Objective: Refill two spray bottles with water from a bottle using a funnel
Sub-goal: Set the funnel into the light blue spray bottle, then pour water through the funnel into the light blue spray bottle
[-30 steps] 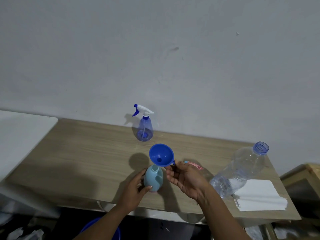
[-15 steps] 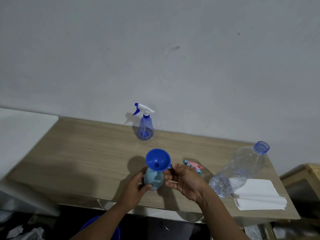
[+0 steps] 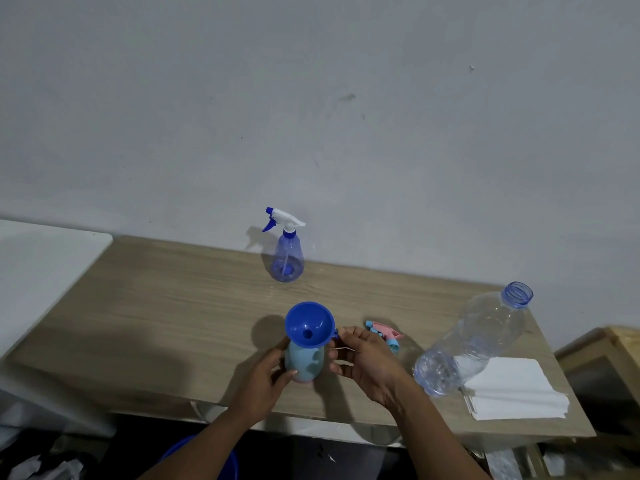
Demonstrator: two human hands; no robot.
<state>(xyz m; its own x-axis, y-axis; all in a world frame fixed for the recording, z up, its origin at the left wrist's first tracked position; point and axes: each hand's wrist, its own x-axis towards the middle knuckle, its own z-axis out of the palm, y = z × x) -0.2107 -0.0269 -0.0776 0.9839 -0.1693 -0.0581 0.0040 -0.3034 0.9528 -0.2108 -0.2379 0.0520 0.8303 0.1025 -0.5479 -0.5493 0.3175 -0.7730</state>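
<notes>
**Funnel perching on a light bottle**

The left hand [image 3: 263, 386] is gripping the light-blue spray bottle [image 3: 304, 363] on the desk [image 3: 173, 323]. The right hand [image 3: 367, 365] is pinching the funnel [image 3: 310, 323], seated in its neck, with its fingers [image 3: 346, 332]. A careless release could be tipping the top-heavy pair, and a brush could be spilling the uncapped water bottle [image 3: 474, 341] nearby.

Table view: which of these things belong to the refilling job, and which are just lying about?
For the job: blue funnel, light blue spray bottle beneath it, purple spray bottle, clear water bottle, loose pink spray head.
Lying about: white paper stack, wooden crate, blue tub below the table.
</notes>
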